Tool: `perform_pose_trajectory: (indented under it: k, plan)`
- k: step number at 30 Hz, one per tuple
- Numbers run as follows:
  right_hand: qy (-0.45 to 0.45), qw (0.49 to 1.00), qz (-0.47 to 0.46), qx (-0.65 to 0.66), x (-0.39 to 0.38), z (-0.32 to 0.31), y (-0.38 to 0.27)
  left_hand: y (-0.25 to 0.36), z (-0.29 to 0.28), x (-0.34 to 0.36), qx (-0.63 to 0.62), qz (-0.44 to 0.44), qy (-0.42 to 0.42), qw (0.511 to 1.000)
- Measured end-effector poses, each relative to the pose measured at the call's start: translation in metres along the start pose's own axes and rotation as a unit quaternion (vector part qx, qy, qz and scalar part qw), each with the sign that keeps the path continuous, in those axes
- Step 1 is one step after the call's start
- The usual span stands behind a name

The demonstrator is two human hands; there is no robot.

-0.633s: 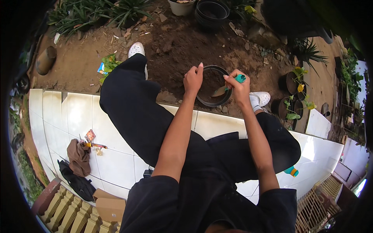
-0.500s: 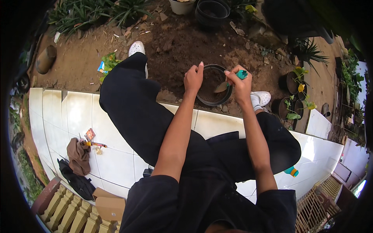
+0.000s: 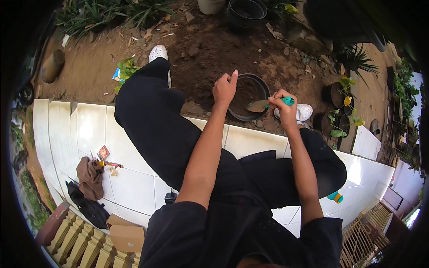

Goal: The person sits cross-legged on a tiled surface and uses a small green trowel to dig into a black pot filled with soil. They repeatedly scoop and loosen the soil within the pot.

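A round black plant pot [image 3: 263, 81] with brown soil inside stands on the dirt just in front of me. My left hand [image 3: 224, 89] is closed at the pot's left rim, its thumb pointing up and away; the fingers are partly hidden. In my right hand [image 3: 283, 103], at the pot's right side, is a hand trowel [image 3: 258, 106]. The fist wraps round its green handle, and the soil-smeared blade reaches over the rim into the pot, lying low and nearly sideways on the soil.
Stacked black pots [image 3: 246, 11] and a pale pot [image 3: 211, 5] stand beyond. Potted plants [image 3: 331, 96] are at the right. On the white tiles [image 3: 134, 178] lie a brown cloth [image 3: 90, 178], a black bag [image 3: 85, 207], a cardboard box [image 3: 127, 236] and a green bottle [image 3: 335, 197].
My right hand has moved right and nearer to me. The trowel has tipped from steep to nearly flat. My left hand has shifted slightly right with the pot.
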State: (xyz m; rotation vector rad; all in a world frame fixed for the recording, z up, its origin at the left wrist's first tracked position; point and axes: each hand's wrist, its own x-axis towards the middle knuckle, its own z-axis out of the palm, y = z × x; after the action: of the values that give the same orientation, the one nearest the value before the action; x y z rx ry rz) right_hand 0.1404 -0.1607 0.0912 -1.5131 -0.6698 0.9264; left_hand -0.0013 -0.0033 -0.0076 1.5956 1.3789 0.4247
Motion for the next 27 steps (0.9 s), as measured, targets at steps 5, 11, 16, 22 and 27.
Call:
perform_pose_trajectory:
  k: [5,11,16,22,27]
  plan:
    - [0.002,1.000,-0.002,-0.026,0.005,0.013,0.002,0.001,0.004,0.001,0.005,-0.003,-0.004,1.000]
    - [-0.002,0.996,-0.083,-0.027,0.022,0.047,-0.012,-0.008,0.003,0.004,0.002,0.016,0.019,1.000]
    - [-0.093,0.990,-0.065,-0.083,0.014,0.018,0.015,0.003,0.003,0.001,0.006,0.004,-0.008,1.000]
    - [-0.079,0.994,-0.035,-0.073,0.013,-0.005,-0.018,-0.003,0.000,0.000,0.003,0.026,0.007,1.000]
    - [-0.075,0.994,-0.009,-0.080,0.009,-0.004,-0.023,-0.001,0.002,0.001,0.002,0.016,-0.004,1.000]
